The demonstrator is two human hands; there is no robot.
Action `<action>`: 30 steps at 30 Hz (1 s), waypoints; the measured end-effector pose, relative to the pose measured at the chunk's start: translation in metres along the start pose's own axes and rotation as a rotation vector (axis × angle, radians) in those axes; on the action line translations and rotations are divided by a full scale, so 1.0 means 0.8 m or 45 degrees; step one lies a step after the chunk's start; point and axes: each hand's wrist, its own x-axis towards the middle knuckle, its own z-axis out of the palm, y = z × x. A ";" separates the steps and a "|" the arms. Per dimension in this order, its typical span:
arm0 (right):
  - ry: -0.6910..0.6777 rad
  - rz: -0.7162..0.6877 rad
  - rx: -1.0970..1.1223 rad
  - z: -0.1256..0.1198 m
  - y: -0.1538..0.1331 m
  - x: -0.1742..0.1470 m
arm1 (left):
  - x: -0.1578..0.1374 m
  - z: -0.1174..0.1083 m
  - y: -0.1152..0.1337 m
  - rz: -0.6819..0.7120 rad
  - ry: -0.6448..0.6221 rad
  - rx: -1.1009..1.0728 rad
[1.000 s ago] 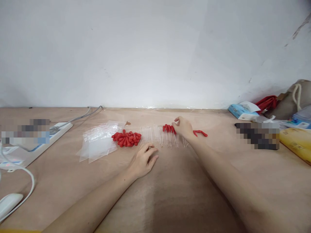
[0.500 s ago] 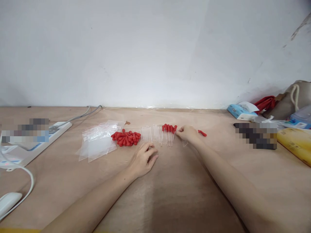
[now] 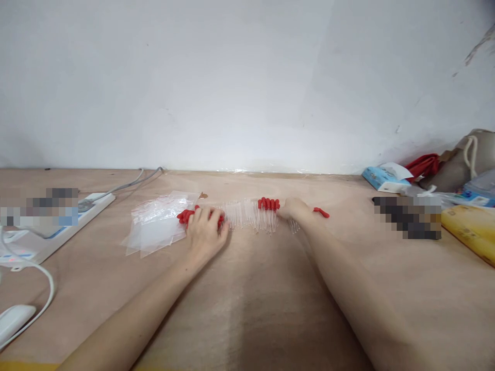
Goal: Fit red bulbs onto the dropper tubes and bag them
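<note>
My left hand [image 3: 206,230] lies over a heap of red rubber dropper bulbs [image 3: 184,216], fingers stretched and thumb apart, hiding most of the heap. To its right is a row of clear glass dropper tubes [image 3: 240,212], followed by several droppers [image 3: 268,216] with red bulbs on their tops. My right hand [image 3: 293,208] is closed just right of those capped droppers; whatever its fingertips pinch is hidden. More clear tubes [image 3: 295,226] stick out beneath it. A single red bulb [image 3: 322,212] lies past its wrist.
Clear zip bags [image 3: 157,232] lie left of the bulbs. A white power strip [image 3: 73,219] with cables is at the left. At the right are a blue tissue pack [image 3: 382,178], a blurred dark object [image 3: 408,217] and a yellow packet [image 3: 469,226]. A wall closes off the back.
My left hand has moved left from in front of the tubes onto the red bulb heap. My right hand has shifted slightly and stays beside the capped droppers.
</note>
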 end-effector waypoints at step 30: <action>0.528 -1.109 0.688 0.062 0.061 -0.099 | -0.004 -0.006 0.014 -0.020 0.055 -0.678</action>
